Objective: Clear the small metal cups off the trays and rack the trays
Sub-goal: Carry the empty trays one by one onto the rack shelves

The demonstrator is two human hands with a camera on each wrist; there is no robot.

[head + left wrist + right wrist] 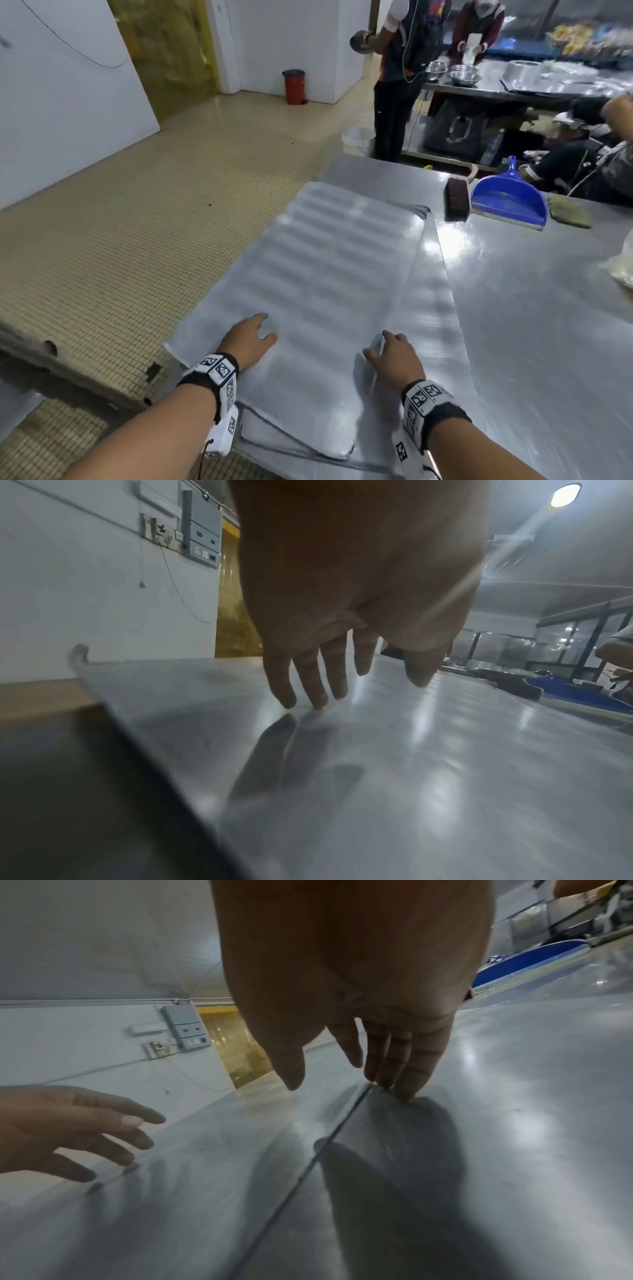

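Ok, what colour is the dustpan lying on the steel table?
Blue. The dustpan shows best in the head view, on the table's far side.

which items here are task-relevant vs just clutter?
Job: top tray, tray beneath it, left hand, right hand with fingers at the top tray's edge.
Clutter: blue dustpan, brush, cloth, red bin.

I see bare steel table [534,308] to the right of the trays [325,274], while a brush [457,200], blue dustpan [508,202] and cloth [568,214] block the far end.
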